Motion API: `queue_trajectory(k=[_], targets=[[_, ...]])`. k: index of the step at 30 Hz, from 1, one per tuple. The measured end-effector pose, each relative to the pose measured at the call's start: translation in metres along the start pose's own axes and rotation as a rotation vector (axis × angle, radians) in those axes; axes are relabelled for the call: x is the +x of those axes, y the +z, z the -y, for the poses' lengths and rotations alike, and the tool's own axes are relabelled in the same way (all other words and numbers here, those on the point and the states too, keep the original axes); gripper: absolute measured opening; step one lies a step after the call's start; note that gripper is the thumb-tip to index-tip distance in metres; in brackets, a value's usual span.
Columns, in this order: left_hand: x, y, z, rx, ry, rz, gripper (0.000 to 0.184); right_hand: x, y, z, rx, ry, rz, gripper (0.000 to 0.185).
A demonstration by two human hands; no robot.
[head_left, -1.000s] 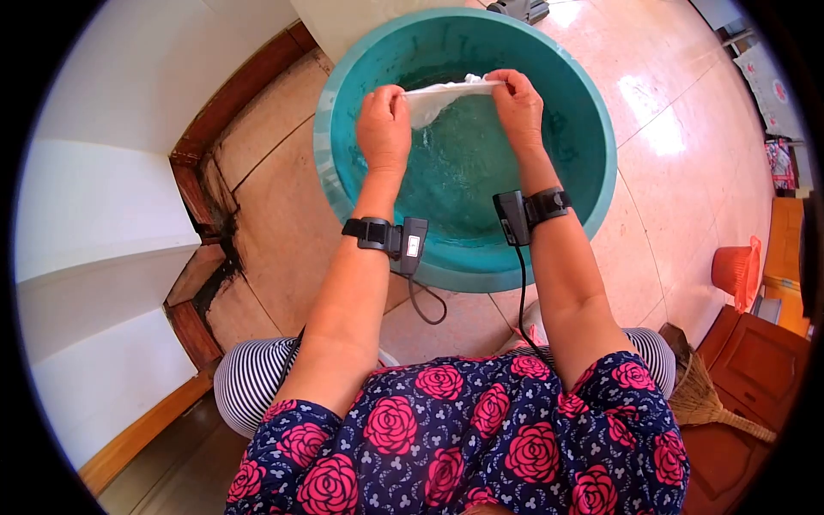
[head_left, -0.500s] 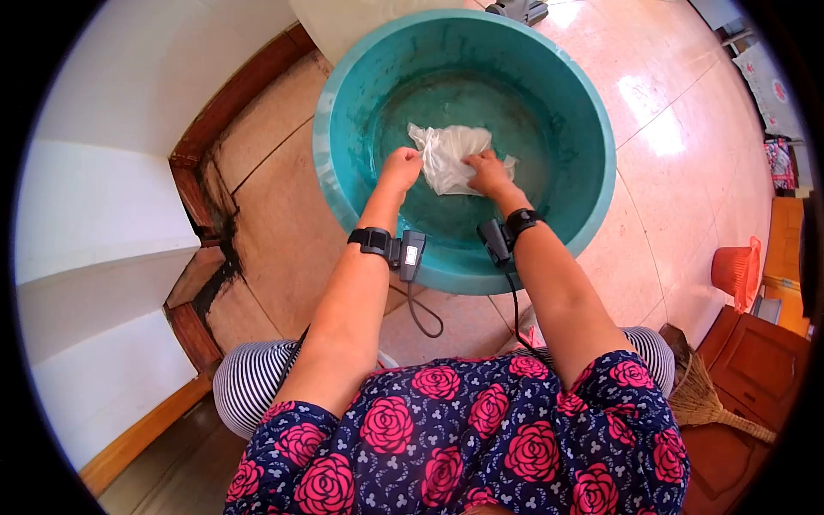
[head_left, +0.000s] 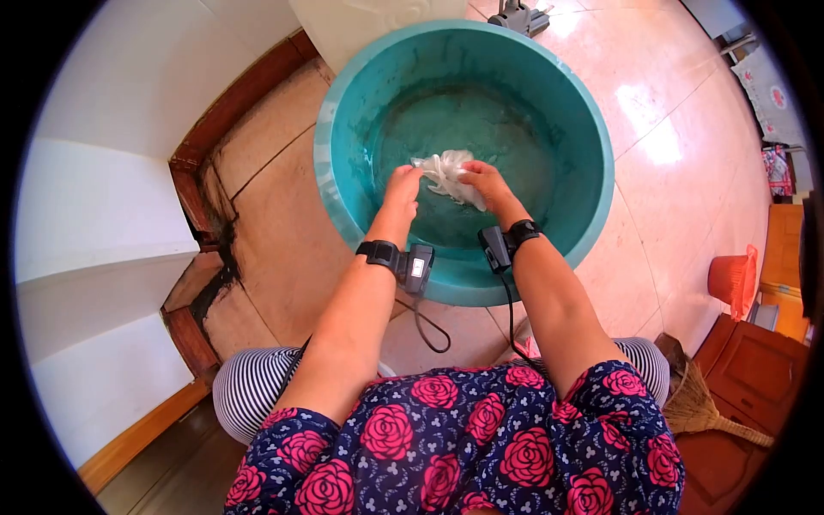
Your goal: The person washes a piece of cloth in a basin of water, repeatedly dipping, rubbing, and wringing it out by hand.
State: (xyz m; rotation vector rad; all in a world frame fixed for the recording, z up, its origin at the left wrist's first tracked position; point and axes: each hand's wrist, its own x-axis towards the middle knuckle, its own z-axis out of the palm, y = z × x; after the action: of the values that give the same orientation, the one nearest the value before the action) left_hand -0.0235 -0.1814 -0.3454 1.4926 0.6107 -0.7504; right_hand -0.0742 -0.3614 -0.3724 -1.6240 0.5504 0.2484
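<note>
A thin white cloth (head_left: 448, 174) is bunched up between my hands inside a large teal plastic tub (head_left: 333, 184). At its left end, my left hand (head_left: 402, 189) pinches the cloth between closed fingers. My right hand (head_left: 487, 184) grips the other end, with the fingers curled over it. Shallow water appears to cover the tub's bottom beneath the cloth. Each wrist wears a black strap with a small cabled device on it.
Around the tub is a tiled floor (head_left: 661, 197). A straw broom (head_left: 699, 403) lies at the lower right, below a red bin (head_left: 734, 276). White steps or wall panels (head_left: 103, 206) run along the left. A grey object (head_left: 518, 17) stands beyond the tub.
The cloth was spread wider and is now gathered into a smaller bunch. Both hands have shifted slightly toward me, and my right fingers have closed on the cloth.
</note>
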Motion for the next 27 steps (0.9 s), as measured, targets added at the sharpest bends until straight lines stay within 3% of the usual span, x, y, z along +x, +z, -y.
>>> queue_trajectory(k=[1, 3, 5, 6, 7, 9, 10, 11, 12, 13, 16, 17, 18, 20, 23, 26, 27], targets=[[-0.007, 0.003, -0.005, -0.085, -0.012, -0.01, 0.045, -0.003, 0.005, 0.015, 0.355, 0.06, 0.216, 0.029], [-0.021, 0.005, -0.014, -0.261, -0.038, -0.032, 0.047, -0.017, 0.016, 0.054, 0.343, -0.02, 0.389, 0.025], [-0.024, -0.005, -0.015, -0.448, -0.032, 0.15, 0.045, -0.029, 0.022, 0.089, 0.297, -0.1, 0.607, 0.019], [-0.025, -0.011, -0.016, -0.537, -0.027, 0.243, 0.045, -0.033, 0.025, 0.101, 0.277, -0.097, 0.616, 0.018], [-0.004, -0.01, -0.011, -0.848, -0.004, 0.501, 0.04, -0.037, 0.028, 0.112, 0.258, -0.097, 0.623, 0.018], [0.003, -0.004, -0.009, -0.834, 0.077, 0.413, 0.038, -0.028, 0.028, 0.109, 0.229, -0.175, 0.554, 0.021], [0.0, 0.001, -0.012, -0.83, 0.12, 0.366, 0.037, -0.026, 0.028, 0.101, 0.371, -0.101, 0.451, 0.024], [0.009, 0.004, -0.009, -0.867, 0.18, 0.45, 0.03, -0.028, 0.029, 0.091, 0.509, -0.026, 0.351, 0.027], [0.014, 0.011, -0.002, -0.803, 0.302, 0.479, 0.031, -0.028, 0.033, 0.084, 0.646, 0.05, 0.252, 0.029], [0.0, 0.021, -0.005, -0.718, 0.367, 0.437, 0.029, -0.021, 0.037, 0.07, 0.836, 0.155, 0.399, 0.038], [-0.028, 0.047, -0.006, -0.307, 0.465, 0.275, 0.024, -0.027, 0.045, 0.059, 1.177, 0.169, 0.442, 0.037], [-0.043, 0.055, -0.011, 0.081, 0.525, 0.025, 0.025, -0.028, 0.046, 0.059, 1.286, 0.19, 0.436, 0.036], [-0.047, 0.056, -0.012, 0.319, 0.609, -0.038, 0.029, -0.029, 0.048, 0.062, 1.316, 0.178, 0.406, 0.034], [-0.035, 0.061, -0.003, 0.354, 1.103, -0.228, 0.022, -0.029, 0.047, 0.07, 1.382, 0.145, 0.34, 0.031], [-0.016, 0.049, -0.01, 0.214, 0.901, -0.269, 0.031, -0.036, 0.061, 0.088, 1.116, -0.004, 0.232, 0.029], [-0.02, 0.036, -0.033, -0.646, 0.54, -0.08, 0.038, -0.044, 0.084, 0.094, 0.834, -0.202, 0.242, 0.031], [-0.024, 0.018, -0.037, -0.767, 0.361, 0.171, 0.038, -0.049, 0.087, 0.099, 0.601, -0.318, 0.22, 0.031]])
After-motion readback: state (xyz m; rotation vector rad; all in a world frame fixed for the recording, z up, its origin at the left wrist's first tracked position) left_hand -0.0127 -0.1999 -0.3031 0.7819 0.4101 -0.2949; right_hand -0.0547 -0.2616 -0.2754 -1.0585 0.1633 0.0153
